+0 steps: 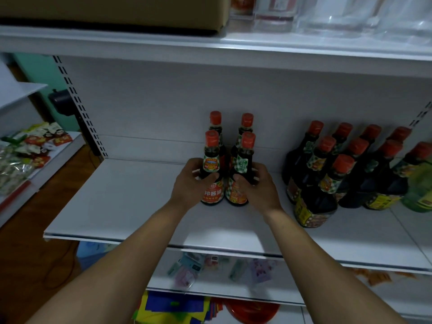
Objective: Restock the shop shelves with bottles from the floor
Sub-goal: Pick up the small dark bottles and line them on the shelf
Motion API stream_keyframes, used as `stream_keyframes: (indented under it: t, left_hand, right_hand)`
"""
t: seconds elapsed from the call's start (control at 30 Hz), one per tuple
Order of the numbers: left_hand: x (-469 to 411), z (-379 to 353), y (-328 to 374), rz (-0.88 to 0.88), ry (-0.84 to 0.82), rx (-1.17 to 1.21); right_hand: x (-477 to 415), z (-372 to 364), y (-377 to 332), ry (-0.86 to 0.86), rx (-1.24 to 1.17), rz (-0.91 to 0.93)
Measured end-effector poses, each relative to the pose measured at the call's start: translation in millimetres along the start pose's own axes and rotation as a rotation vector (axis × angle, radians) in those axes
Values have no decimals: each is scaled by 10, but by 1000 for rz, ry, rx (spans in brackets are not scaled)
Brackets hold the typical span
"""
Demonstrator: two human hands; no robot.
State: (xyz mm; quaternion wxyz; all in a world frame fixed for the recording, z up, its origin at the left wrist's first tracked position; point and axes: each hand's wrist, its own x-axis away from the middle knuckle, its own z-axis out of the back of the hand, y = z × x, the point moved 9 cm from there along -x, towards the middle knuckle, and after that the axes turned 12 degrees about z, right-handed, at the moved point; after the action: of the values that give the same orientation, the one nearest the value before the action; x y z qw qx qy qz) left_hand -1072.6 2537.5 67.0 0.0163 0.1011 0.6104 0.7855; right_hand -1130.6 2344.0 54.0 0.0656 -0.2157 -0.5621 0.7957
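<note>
Head view. My left hand (190, 181) is wrapped around the lower body of the front-left bottle (211, 169), fingers curled onto the dark glass, thumb across the label. My right hand (253, 185) grips the front-right bottle (242, 171) the same way, fingers closed on its shoulder and label. Both bottles stand upright, touching each other, bases on the middle shelf (131, 202). Two rear bottles (230, 127) of the same kind stand directly behind them at 12 o'clock, against the white back panel (152, 106).

A group of larger dark bottles (339, 164) with red caps stands at 3 o'clock from my hands, well apart from the four small ones. The shelf surface is white and bare toward 9 o'clock. The upper shelf (210, 45) carries a cardboard box (112, 12) and clear containers (339, 15). A neighbouring shelf at 9 o'clock holds snack packets (28, 150).

The floor is brown, visible at lower left. Packets on the lower shelf (210, 267) at 6 o'clock are blurred and unreadable. The rightmost bottles are cut off by the frame edge. The front bottles' labels are partly covered by my fingers.
</note>
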Motion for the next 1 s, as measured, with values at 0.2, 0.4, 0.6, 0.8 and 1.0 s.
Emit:
stream_keyframes:
  t: [0.2, 0.4, 0.6, 0.8, 1.0]
  left_hand:
    - [-173, -22, -21, 90, -42, 62]
    - [-193, -52, -22, 133, -88, 128]
    - [-279, -83, -80, 127, -120, 162]
    - [-276, -88, -71, 97, -120, 131]
    - [-203, -112, -93, 10, -43, 15]
  right_hand:
    - [-100, -1, 98, 19, -42, -14]
    - [-160, 3, 112, 15, -41, -13]
    - [-155, -5, 124, 17, -59, -9]
    - [-150, -15, 117, 25, -68, -5]
    - [-113, -13, 108, 42, -52, -19]
